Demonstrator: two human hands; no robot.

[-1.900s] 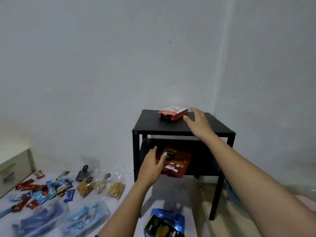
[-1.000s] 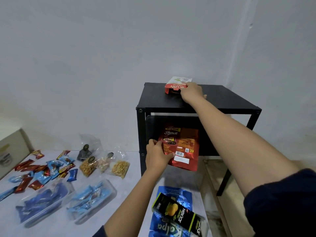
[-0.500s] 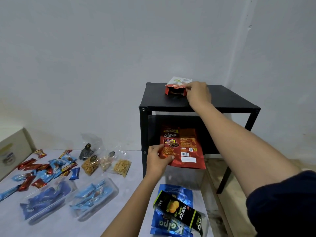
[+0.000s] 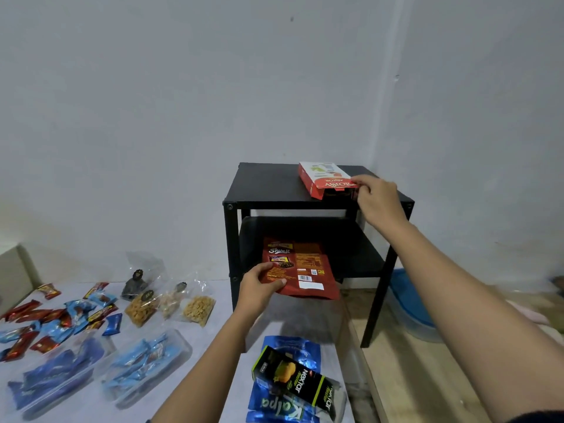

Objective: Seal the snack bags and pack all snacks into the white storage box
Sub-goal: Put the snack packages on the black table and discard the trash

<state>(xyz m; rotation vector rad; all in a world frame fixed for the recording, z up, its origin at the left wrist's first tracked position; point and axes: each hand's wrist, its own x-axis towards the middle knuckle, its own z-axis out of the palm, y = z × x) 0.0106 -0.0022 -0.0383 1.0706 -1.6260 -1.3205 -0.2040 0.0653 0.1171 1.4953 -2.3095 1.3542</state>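
My left hand pinches the lower left edge of a dark red snack bag, which sticks out from the lower shelf of a small black side table. On the tabletop lies a red and white snack box; my right hand grips its near right corner. Close to me on the white surface, a black and green snack box lies on top of a blue snack bag.
Left of the table lie small clear bags of nuts, loose red and blue wrapped candies and two clear trays of blue packets. A cream box corner shows at the far left. A blue-lidded container sits on the floor to the right.
My left hand has drawn the dark red bag further out of the lower shelf. My right hand went from reaching for the red and white box to gripping it, and the box has turned.
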